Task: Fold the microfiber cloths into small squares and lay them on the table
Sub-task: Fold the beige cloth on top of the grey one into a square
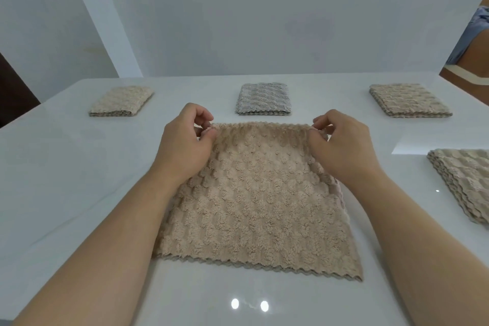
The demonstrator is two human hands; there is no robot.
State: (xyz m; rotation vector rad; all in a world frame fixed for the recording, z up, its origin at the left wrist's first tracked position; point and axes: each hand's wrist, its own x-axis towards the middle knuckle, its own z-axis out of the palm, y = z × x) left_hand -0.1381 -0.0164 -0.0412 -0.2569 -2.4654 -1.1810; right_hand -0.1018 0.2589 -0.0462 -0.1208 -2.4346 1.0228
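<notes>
Spread flat at the middle of the glossy white table (pixel 79 167): a beige, plush microfiber cloth (pixel 259 198) with a raised scale-like pile and zigzag-cut edges. Looks already doubled, judging by the layered edge showing along the near and right sides, though hard to be sure. Near edge lying towards the body, far edge raised slightly off the surface.

Pinched at the far left corner by the left hand (pixel 185 145), thumb and fingertips closed on the fabric. Pinched at the far right corner by the right hand (pixel 344 145) in the same way. Both forearms reaching over the cloth's sides.

Likely very light, soft and limp: no stiffness to hold a shape, so prone to sagging between two grip points and to creeping out of line when folded. Thick pile probably grippy rather than slippery, clinging to itself once layered. Nothing fragile here. Best taken at corners, as now, keeping the edge taut so that edges meet squarely; a flattening press afterwards advisable for the springy pile.

Beyond, along the far side of the table, three finished squares well apart: a folded beige cloth at left (pixel 121 102), a folded grey cloth at centre (pixel 263 99), another folded beige cloth at right (pixel 408 100). At the right edge, a stack of pale beige cloths (pixel 465 182), partly out of view.
</notes>
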